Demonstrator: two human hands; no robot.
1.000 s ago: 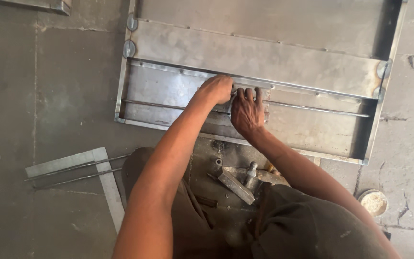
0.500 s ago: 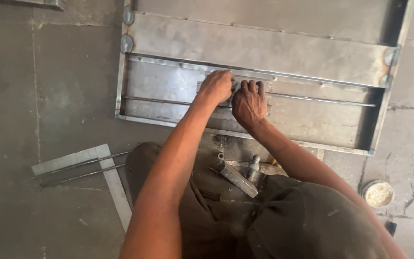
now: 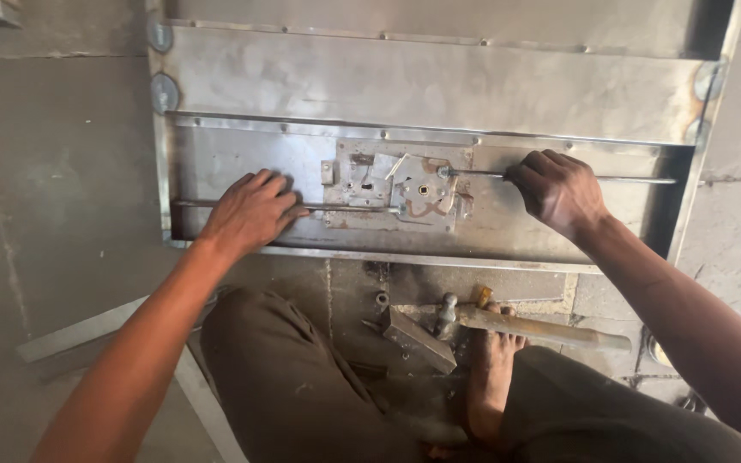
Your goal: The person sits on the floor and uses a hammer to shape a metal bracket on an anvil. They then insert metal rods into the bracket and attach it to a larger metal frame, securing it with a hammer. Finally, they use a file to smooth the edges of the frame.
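Note:
A steel door panel (image 3: 439,86) lies flat on the floor in front of me. In its recessed channel sits a lock plate (image 3: 392,184) with two thin locking rods running out sideways. My left hand (image 3: 250,210) rests closed over the left rod (image 3: 345,207) near the channel's left end. My right hand (image 3: 559,189) grips the right rod (image 3: 636,179), which runs from the lock plate toward the panel's right edge. Both hands are about equally far from the lock plate, one on each side.
A hammer (image 3: 542,327) lies by my bare foot (image 3: 490,386) just below the panel, next to a small metal block (image 3: 418,339). An angled steel frame piece (image 3: 87,334) lies on the concrete floor at lower left. Round hinge lugs (image 3: 163,93) stick out at the panel's left edge.
Both hands were together over the lock plate at the middle of the channel. They have moved apart, left hand leftward and right hand rightward, uncovering the lock plate. The view has moved closer.

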